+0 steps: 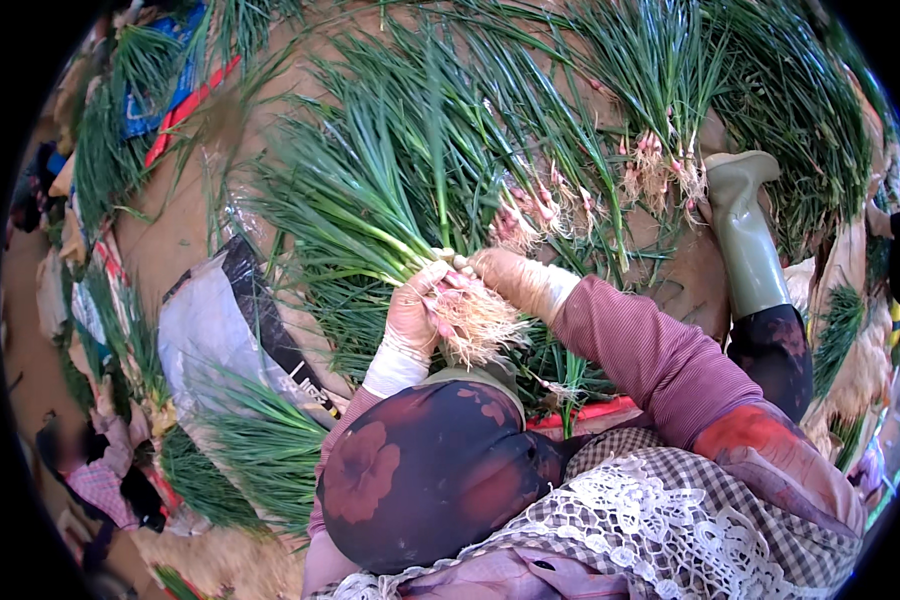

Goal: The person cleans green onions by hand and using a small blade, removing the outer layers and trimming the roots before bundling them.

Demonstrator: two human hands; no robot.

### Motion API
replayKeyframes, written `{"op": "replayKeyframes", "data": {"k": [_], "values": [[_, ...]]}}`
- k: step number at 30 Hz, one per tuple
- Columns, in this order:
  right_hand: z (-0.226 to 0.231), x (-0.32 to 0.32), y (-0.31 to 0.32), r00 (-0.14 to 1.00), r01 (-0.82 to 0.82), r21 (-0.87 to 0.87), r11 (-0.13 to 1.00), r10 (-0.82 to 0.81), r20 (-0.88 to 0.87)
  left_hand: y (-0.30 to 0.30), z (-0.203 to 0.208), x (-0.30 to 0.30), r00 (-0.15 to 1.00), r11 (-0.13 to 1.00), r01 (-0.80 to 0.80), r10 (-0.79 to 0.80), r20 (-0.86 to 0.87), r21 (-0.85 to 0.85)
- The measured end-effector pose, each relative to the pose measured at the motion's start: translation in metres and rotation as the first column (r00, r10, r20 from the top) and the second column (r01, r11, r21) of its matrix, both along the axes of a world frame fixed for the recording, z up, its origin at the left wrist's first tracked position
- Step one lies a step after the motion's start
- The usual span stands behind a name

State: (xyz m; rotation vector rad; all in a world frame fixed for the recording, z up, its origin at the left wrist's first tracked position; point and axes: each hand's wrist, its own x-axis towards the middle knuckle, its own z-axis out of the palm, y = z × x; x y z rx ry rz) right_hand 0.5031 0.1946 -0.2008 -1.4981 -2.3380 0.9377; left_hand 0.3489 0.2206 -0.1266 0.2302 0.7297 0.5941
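A bunch of spring onions (400, 255) lies between the two hands, just beyond the bent left knee (420, 480), its leaves fanning away to the upper left and its pale roots (482, 325) spreading down to the right. The left hand (410, 312) is closed around the bunch from the left, gripping it near the pinkish bulbs, so that the green leaves run out beyond the fingers and the roots spill out on the hand's right. The right hand (510, 280) comes in from the opposite side, its fingers bent in against the bunch at the bulb end, just beside the left fingertips; whether it pinches a single stalk or only presses there, I cannot tell. Both wrists have white wrappings.

Beyond the hands, loose onions (535, 205) with their bulbs turned toward the person lie near the right hand, and another cluster (660, 165) lies farther off to the upper right, beside a pale green boot (745, 230). A large heap of leaves (790, 110) stretches along the far right. To the left of the left hand lies a greyish plastic sheet (210, 325), with more green leaves (255, 440) lying nearer the person, beside the left knee
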Motion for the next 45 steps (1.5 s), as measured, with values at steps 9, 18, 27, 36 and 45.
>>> {"op": "replayKeyframes", "data": {"k": [9, 18, 27, 36, 45], "values": [[0.043, 0.015, 0.02, 0.965, 0.106, -0.546, 0.831, 0.046, 0.258, 0.022, 0.043, -0.007, 0.944, 0.991, -0.131, 0.116, 0.31, 0.026], [0.039, 0.092, 0.011, 0.725, 0.651, -0.263, 0.712, -0.482, 0.492, 0.004, 0.003, -0.001, 0.958, 0.99, 0.134, -0.119, 0.261, -0.042], [0.078, 0.072, -0.005, 0.542, 0.326, -0.673, 0.663, -0.715, -0.441, 0.007, 0.021, 0.015, 1.0, 1.0, -0.005, 0.006, 0.015, -0.021], [0.044, 0.021, 0.015, 0.462, 0.326, -0.795, 0.511, -0.82, -0.338, -0.001, -0.004, 0.012, 0.987, 0.979, 0.16, -0.157, 0.03, -0.126], [0.074, 0.003, 0.026, 0.791, 0.599, -0.177, 0.781, -0.612, -0.025, 0.006, 0.009, 0.009, 0.976, 0.978, 0.156, -0.131, -0.174, 0.14]]}}
